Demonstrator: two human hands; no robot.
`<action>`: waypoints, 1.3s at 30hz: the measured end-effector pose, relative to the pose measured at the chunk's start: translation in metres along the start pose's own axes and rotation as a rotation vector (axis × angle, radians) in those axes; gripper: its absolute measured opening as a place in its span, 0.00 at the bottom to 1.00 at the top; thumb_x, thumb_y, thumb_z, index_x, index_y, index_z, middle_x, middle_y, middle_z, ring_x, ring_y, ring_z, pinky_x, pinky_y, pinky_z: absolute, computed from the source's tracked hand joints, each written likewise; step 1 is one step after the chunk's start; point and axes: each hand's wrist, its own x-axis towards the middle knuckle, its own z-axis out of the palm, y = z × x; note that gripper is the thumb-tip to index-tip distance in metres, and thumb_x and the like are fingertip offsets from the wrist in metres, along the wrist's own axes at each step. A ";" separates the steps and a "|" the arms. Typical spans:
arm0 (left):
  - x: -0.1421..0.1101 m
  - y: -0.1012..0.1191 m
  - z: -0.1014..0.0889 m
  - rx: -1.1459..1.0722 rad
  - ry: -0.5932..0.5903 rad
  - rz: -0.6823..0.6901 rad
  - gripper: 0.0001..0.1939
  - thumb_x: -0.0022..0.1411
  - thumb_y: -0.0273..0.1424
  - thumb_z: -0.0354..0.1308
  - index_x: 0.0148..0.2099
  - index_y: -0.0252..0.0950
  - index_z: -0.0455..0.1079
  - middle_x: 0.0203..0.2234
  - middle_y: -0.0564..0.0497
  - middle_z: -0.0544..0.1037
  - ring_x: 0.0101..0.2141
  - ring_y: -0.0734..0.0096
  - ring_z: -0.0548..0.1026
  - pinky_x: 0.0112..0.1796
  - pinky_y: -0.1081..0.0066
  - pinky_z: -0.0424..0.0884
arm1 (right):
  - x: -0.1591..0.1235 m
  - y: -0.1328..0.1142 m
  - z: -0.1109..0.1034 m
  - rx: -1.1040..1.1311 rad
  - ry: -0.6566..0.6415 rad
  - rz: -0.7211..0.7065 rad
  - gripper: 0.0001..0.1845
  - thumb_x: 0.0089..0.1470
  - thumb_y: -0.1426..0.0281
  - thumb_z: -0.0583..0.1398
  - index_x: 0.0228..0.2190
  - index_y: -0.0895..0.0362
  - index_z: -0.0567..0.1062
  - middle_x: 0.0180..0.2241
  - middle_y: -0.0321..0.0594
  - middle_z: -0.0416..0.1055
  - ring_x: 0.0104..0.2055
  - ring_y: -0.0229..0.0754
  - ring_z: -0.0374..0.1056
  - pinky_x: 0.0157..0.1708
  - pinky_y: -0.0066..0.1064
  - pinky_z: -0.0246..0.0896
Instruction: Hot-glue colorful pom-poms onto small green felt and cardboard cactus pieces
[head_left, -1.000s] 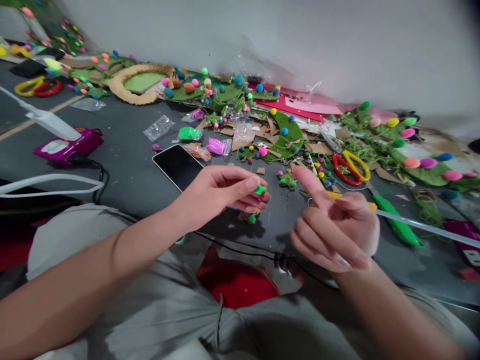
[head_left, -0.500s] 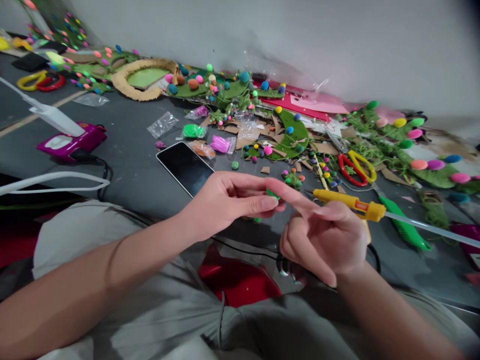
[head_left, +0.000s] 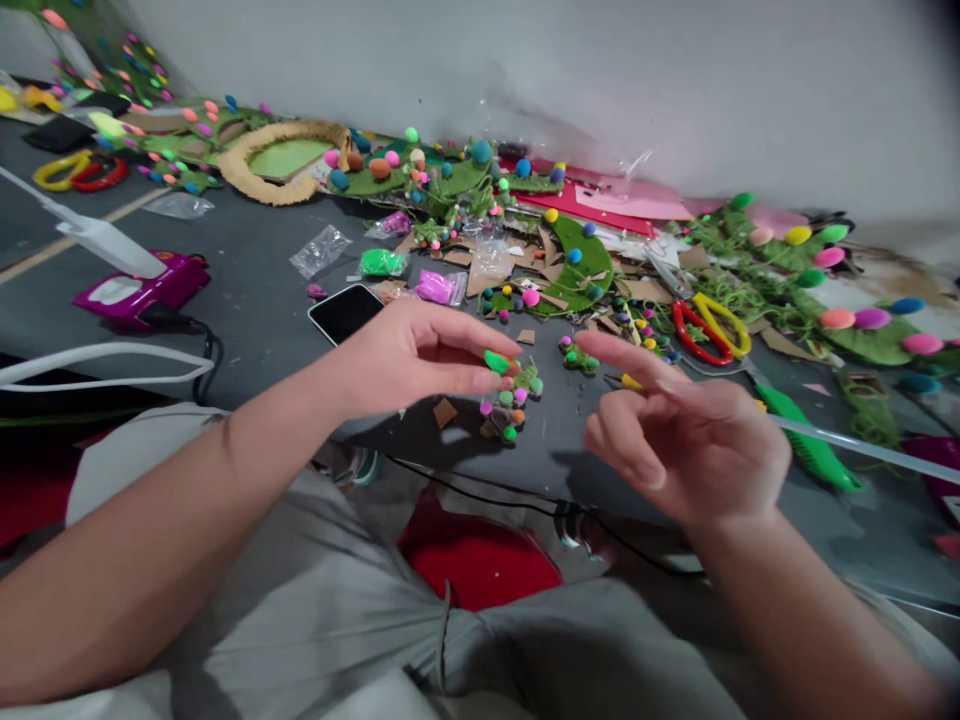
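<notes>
My left hand (head_left: 409, 355) is closed in a pinch, thumb against fingers, on a small bright green lump (head_left: 495, 361) that looks like soft clay. Right beside those fingertips is a small fuzzy green piece dotted with coloured balls (head_left: 519, 398); whether they touch it I cannot tell. My right hand (head_left: 694, 440) is apart from the left, palm partly up. Its index finger points out and the other fingers curl loosely, with nothing visible in them. Past that fingertip lies another little ball-dotted green piece (head_left: 579, 356). A yellow glue gun (head_left: 630, 381) is mostly hidden behind the right hand.
A phone (head_left: 346, 312) lies behind my left hand. Bags of green clay (head_left: 383, 263) and purple clay (head_left: 439, 287) sit farther back. To the right are red-and-yellow scissors (head_left: 709, 330) and a green cutter (head_left: 810, 440). A purple device (head_left: 142, 290) with cables stands at left.
My hands have drawn apart: the right index finger has left the green lump, and the left hand has shifted left and tilted. The ball-dotted piece near the left fingertips now shows.
</notes>
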 end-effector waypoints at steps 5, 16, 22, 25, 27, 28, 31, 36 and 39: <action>0.011 -0.002 -0.020 0.083 0.069 0.054 0.11 0.57 0.30 0.72 0.44 0.41 0.84 0.34 0.52 0.86 0.38 0.62 0.85 0.44 0.67 0.82 | 0.006 0.013 0.008 0.002 -0.075 0.048 0.19 0.61 0.64 0.59 0.52 0.50 0.80 0.18 0.32 0.67 0.19 0.35 0.57 0.21 0.29 0.51; 0.023 -0.008 -0.005 0.081 -0.023 0.071 0.08 0.54 0.25 0.72 0.38 0.37 0.81 0.28 0.54 0.85 0.30 0.72 0.84 0.34 0.77 0.80 | 0.032 0.036 0.030 -0.495 0.239 -0.311 0.17 0.50 0.64 0.73 0.44 0.51 0.84 0.34 0.36 0.78 0.29 0.36 0.67 0.29 0.30 0.64; 0.032 -0.003 -0.012 0.092 -0.056 0.083 0.06 0.54 0.26 0.71 0.37 0.36 0.81 0.28 0.54 0.85 0.31 0.68 0.85 0.35 0.75 0.80 | 0.046 0.035 0.033 -0.626 0.316 -0.438 0.06 0.58 0.65 0.68 0.36 0.55 0.83 0.31 0.36 0.79 0.29 0.36 0.70 0.28 0.29 0.64; 0.035 -0.003 -0.020 0.105 -0.059 0.066 0.07 0.55 0.27 0.71 0.39 0.36 0.82 0.29 0.54 0.85 0.33 0.66 0.85 0.39 0.71 0.82 | 0.053 0.031 0.031 -0.626 0.330 -0.414 0.06 0.60 0.66 0.66 0.36 0.55 0.82 0.29 0.34 0.78 0.26 0.34 0.69 0.24 0.27 0.63; 0.037 -0.005 -0.025 0.110 -0.040 0.061 0.08 0.55 0.28 0.71 0.40 0.36 0.83 0.30 0.54 0.86 0.34 0.64 0.86 0.40 0.69 0.82 | 0.056 0.029 0.029 -0.626 0.347 -0.399 0.05 0.60 0.67 0.65 0.35 0.56 0.80 0.26 0.33 0.76 0.23 0.33 0.67 0.22 0.26 0.61; 0.037 -0.006 -0.027 0.111 -0.032 0.061 0.09 0.55 0.28 0.71 0.40 0.36 0.83 0.30 0.53 0.86 0.34 0.63 0.86 0.40 0.68 0.83 | 0.056 0.029 0.028 -0.634 0.354 -0.398 0.04 0.60 0.68 0.65 0.35 0.56 0.80 0.25 0.32 0.75 0.23 0.33 0.67 0.21 0.26 0.61; 0.038 -0.011 -0.031 0.112 -0.027 0.043 0.10 0.55 0.29 0.71 0.42 0.36 0.83 0.31 0.53 0.86 0.35 0.62 0.86 0.40 0.68 0.83 | 0.057 0.029 0.024 -0.672 0.355 -0.439 0.04 0.60 0.68 0.66 0.35 0.54 0.81 0.28 0.34 0.77 0.26 0.35 0.70 0.24 0.28 0.64; 0.037 -0.012 -0.025 0.097 -0.031 0.005 0.13 0.56 0.28 0.71 0.45 0.37 0.83 0.35 0.52 0.87 0.39 0.61 0.86 0.45 0.67 0.82 | 0.057 0.035 0.021 -0.754 0.372 -0.551 0.08 0.59 0.70 0.66 0.41 0.52 0.84 0.38 0.38 0.79 0.36 0.39 0.73 0.29 0.29 0.68; 0.035 -0.011 -0.018 0.025 -0.008 -0.021 0.15 0.55 0.28 0.71 0.47 0.38 0.82 0.39 0.53 0.86 0.45 0.58 0.84 0.49 0.64 0.80 | 0.057 0.039 0.020 -0.910 0.397 -0.635 0.13 0.60 0.69 0.65 0.47 0.52 0.83 0.40 0.40 0.78 0.31 0.36 0.71 0.27 0.30 0.67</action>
